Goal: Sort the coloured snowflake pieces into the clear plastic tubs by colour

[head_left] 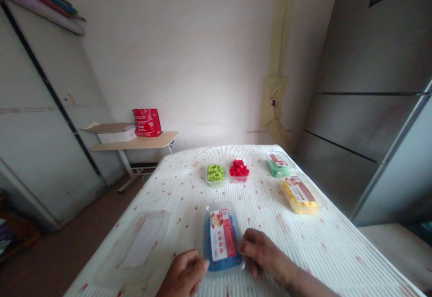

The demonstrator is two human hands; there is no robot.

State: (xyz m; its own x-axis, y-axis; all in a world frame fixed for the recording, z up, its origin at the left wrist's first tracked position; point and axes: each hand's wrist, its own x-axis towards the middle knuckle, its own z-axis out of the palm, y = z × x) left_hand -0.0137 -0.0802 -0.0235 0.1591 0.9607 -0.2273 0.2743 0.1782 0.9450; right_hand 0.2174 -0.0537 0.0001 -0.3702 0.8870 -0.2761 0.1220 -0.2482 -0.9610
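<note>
A clear plastic container [222, 236] with blue contents lies in front of me on the table, its lid carrying a red and white label. At its lower left edge is my left hand [184, 273], closed, with thumb and finger pinching the rim. My right hand [261, 253] is closed against the right edge, its fingers curled and their tips partly hidden. Beyond stand a container of light green pieces [215, 173] and another of red pieces [239, 169], both uncovered. A clear lid [143, 240] with a white label back lies to the left.
A lidded container of yellow contents [300, 194] and one of green contents [279, 165] sit along the right side of the patterned tablecloth [178, 189]. Back left, a small table [148, 141] holds a red bag [147, 122] and a box. A grey fridge [364, 108] stands right.
</note>
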